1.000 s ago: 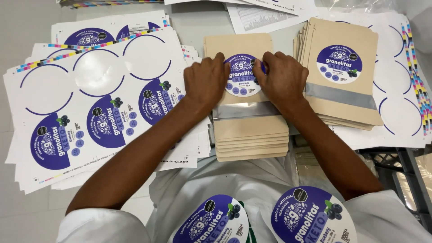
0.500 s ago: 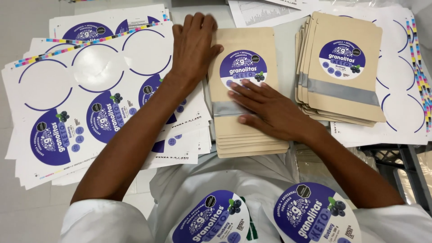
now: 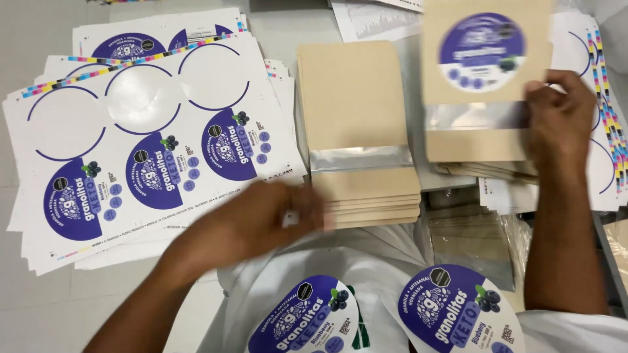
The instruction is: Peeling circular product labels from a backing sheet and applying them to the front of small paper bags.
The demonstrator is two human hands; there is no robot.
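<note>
Gripping a labelled pouch (image 3: 481, 85) by its edge, right hand (image 3: 556, 108) holds it above the right-hand stack (image 3: 484, 171). Left hand (image 3: 261, 219) blurred near the sticker sheet (image 3: 150, 137); finger spread unreadable.

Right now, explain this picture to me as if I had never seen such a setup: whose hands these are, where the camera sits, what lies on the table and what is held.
The camera sits on a person's head and looks down at their own two bare hands. The right hand holds a tan paper pouch with a round purple sticker up above a pile of pouches at the right. The left hand, blurred, holds nothing and is near the front edge of the middle stack of plain tan pouches, which carry no sticker. On the left lie white sheets of round purple stickers, some already peeled off. Two more purple stickers sit on the person's white clothing.
</note>
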